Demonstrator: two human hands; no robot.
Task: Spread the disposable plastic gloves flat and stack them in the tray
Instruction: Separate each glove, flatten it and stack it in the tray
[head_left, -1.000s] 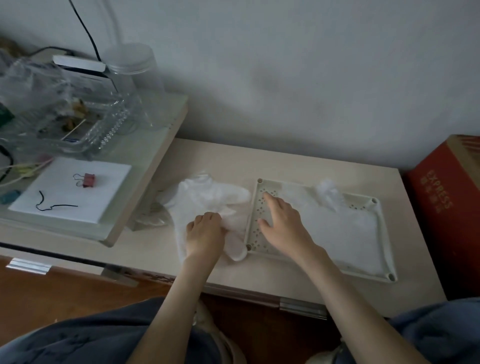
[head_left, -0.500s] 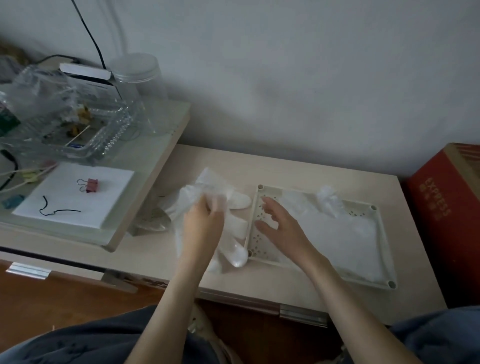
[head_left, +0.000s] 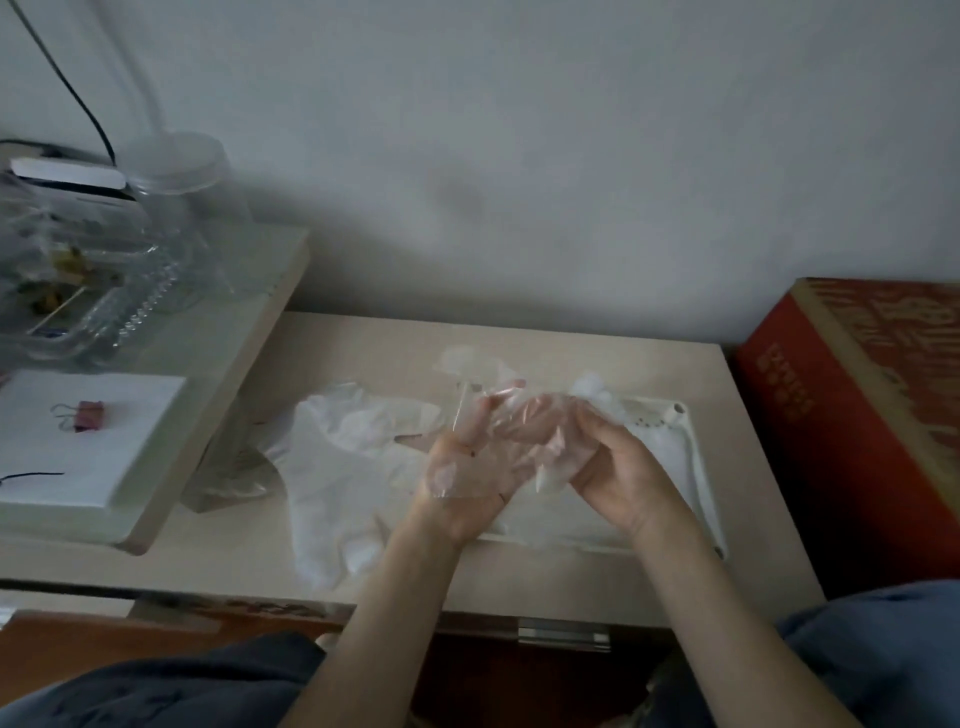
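Both hands have risen and met above the tray (head_left: 693, 467), where half a second ago they were apart. Between them hangs one glove (head_left: 524, 441), thin, clear and wrinkled, with skin showing through it. The left hand (head_left: 462, 467) lies palm up under the film, fingers nearly straight; the right hand (head_left: 613, 462) curls its fingers and pinches the glove's crumpled end. Left of the left hand, a milky pile of gloves (head_left: 343, 467) lies on the desk (head_left: 519, 353)
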